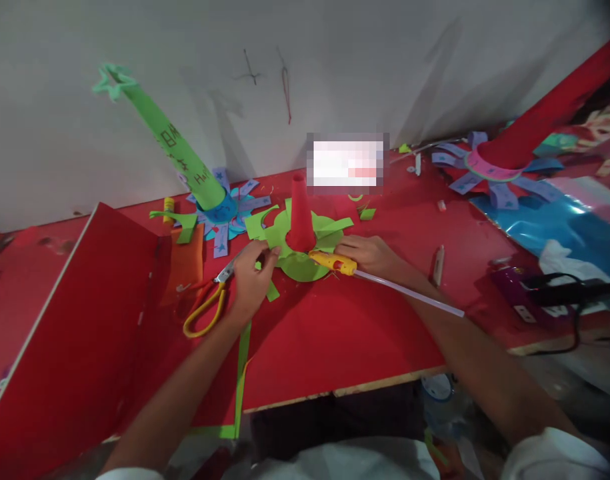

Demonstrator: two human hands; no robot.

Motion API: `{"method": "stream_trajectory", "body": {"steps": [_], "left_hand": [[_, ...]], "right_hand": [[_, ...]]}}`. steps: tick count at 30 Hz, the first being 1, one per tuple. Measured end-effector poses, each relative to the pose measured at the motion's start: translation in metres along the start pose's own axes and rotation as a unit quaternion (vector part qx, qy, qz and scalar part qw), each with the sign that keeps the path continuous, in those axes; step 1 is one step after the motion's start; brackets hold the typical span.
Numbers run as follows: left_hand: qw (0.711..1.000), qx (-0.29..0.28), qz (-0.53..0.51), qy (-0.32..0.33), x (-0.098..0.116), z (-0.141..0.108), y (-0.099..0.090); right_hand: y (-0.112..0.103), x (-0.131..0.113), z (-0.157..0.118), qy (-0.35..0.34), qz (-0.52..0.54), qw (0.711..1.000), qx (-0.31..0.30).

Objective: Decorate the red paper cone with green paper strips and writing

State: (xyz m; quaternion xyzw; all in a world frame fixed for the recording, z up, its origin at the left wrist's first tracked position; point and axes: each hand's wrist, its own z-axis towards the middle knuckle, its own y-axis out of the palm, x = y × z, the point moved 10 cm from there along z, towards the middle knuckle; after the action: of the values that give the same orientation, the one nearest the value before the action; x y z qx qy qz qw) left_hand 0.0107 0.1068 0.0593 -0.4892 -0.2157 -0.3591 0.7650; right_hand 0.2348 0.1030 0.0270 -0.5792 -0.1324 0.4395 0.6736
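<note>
A red cone-shaped tube (301,217) stands upright on a round green base (305,268) with petal-like strips. My left hand (251,275) is closed at the base's left edge, its fingertips pinching a green strip there. Yellow-handled scissors (205,321) lie just left of that hand, their metal part against it. My right hand (367,253) is closed around a yellow glue gun (337,262), whose tip points left toward the foot of the tube. A long translucent glue stick (409,291) sticks out of its back. The gun's handle is mostly hidden by my fingers.
A lettered green tube (177,150) with a star top leans at back left. A larger red tube (545,110) rises at right. A red folding board (79,313) stands at left. A purple box (517,293), a black cable and blue plastic packaging (529,220) lie right.
</note>
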Motion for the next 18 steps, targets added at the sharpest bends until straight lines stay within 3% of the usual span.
{"method": "stream_trajectory", "body": {"steps": [3,6,10,18], "left_hand": [[0.999,0.007,-0.026,-0.020,0.001,0.001,0.013],[0.998,0.038,-0.036,-0.029,-0.004,0.001,0.014],[1.000,0.020,-0.014,-0.017,-0.008,-0.001,0.015],[0.997,0.051,-0.049,-0.029,-0.014,-0.002,0.012]], "right_hand": [[-0.001,-0.004,0.000,-0.007,0.001,1.000,0.008],[-0.004,-0.006,0.000,-0.008,-0.002,1.000,0.015],[-0.002,0.005,-0.002,0.006,0.000,1.000,0.007],[0.003,0.015,-0.004,0.001,0.009,1.000,0.016]]}}
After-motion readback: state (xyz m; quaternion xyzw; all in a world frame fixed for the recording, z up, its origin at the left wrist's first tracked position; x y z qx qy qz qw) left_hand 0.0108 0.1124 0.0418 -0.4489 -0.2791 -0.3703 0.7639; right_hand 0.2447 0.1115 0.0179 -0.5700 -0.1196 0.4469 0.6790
